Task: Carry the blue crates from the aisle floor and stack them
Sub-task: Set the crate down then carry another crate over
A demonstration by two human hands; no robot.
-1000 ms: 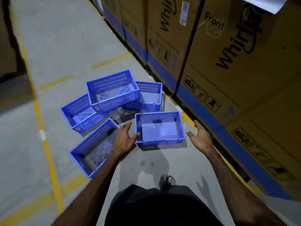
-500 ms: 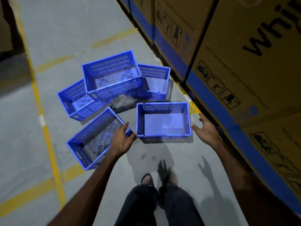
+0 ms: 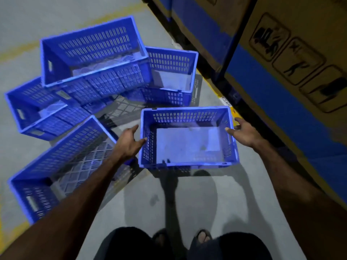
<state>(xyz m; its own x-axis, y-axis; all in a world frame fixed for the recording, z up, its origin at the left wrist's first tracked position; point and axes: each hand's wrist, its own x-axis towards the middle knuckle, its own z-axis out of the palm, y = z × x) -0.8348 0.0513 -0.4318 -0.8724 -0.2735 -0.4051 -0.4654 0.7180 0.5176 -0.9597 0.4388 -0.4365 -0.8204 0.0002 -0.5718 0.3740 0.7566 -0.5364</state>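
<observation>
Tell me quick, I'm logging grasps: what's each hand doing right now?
Left hand: open, fingers at the near crate left wall, not gripping.
Right hand: open, at its right rim, not gripping.

Five crates sit on a warehouse aisle floor (image 3: 216, 212) beside a row of large cartons (image 3: 300, 76) that runs along the right. The nearest crate (image 3: 187, 162) stands upright just ahead of the person's feet (image 3: 201, 238), with the left hand (image 3: 129, 143) at its left wall and the right hand (image 3: 243, 133) at its right rim. To its left lies a tilted crate (image 3: 56, 166). Behind it stands a far right crate (image 3: 174, 72), close to the cartons. A top crate (image 3: 93, 59) rests tilted across that one and a far left crate (image 3: 37, 113), which lies behind the tilted crate.
</observation>
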